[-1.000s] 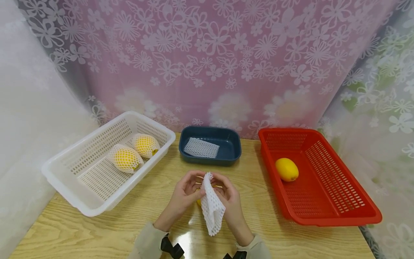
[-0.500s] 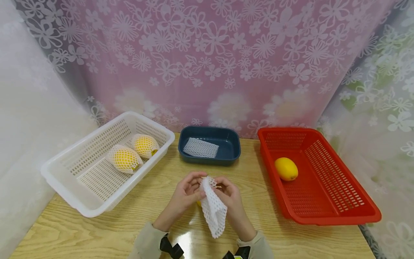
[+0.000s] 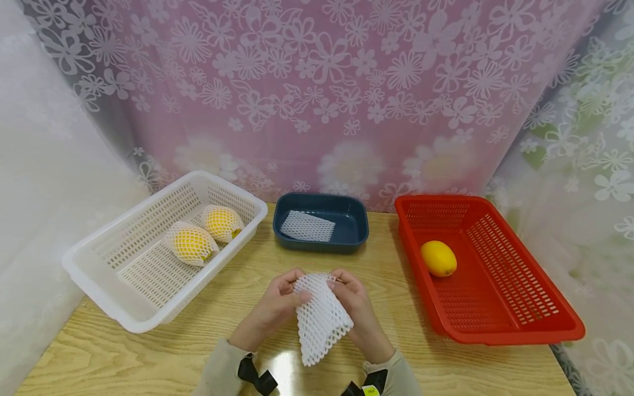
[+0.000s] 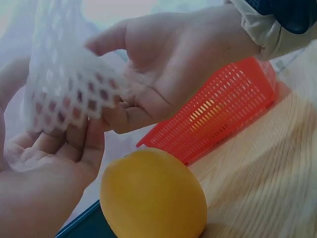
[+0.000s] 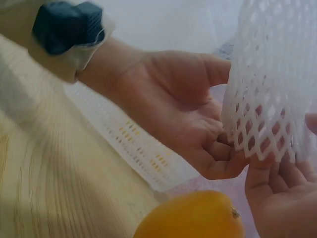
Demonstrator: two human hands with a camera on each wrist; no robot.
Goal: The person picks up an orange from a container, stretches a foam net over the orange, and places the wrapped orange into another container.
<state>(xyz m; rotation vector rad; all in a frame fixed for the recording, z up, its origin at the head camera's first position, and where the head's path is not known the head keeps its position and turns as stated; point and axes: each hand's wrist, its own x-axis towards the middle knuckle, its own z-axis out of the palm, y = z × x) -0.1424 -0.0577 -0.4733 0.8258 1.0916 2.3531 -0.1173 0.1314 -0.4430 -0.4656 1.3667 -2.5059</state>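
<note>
"What step are we on?"

"From my end, I'd call it opening the net point(image 3: 322, 319): at the lower middle of the head view, the left hand point(image 3: 274, 305) and right hand point(image 3: 359, 308) each have thumb and fingers clamped on it"

"And the loose fruit point(image 4: 153, 193)?"

"I see it bottom centre in the left wrist view, below the net and apart from it"

"Next move?"

"I judge it calls for spreading the mouth and lining it up with that fruit, to match the netted pair point(image 3: 190, 245) in the white basket point(image 3: 148, 280) at left"
</note>
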